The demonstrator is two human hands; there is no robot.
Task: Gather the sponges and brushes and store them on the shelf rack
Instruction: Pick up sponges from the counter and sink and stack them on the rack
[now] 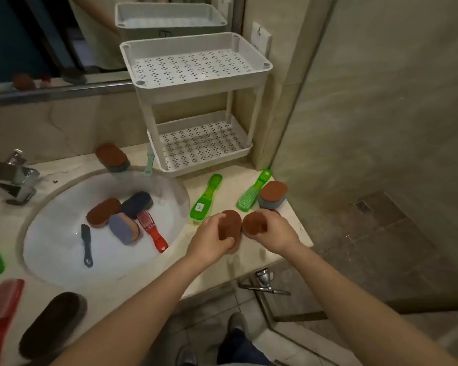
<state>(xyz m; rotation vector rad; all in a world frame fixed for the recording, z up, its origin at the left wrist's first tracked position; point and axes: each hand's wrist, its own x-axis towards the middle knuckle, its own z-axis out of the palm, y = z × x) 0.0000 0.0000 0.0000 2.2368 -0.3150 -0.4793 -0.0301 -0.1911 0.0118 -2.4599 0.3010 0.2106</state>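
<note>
Off-white shelf rack (pixel 201 87), trays speckled with clusters of small dark holes. Rust-brown near-left sponge (pixel 232 221) and near-right sponge (pixel 251 224). Rust-brown over grey on the corner sponge (pixel 273 194). Translucent bright green on the labelled brush (pixel 206 198), label white. White sink (pixel 64 247), holding a red brush (pixel 154 231), a black slim brush (pixel 86 244), a navy-topped sponge (pixel 138 204). Cream, faintly veined counter (pixel 111 291). Dark brown oval brush (pixel 53 323); pale green comb brush (pixel 149 163).

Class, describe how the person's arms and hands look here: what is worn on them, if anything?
Two bare hands, left hand and right hand, without gloves. Both forearms are uncovered to the picture's edge: no sleeves show. No watch, ring or bracelet is visible.
</note>
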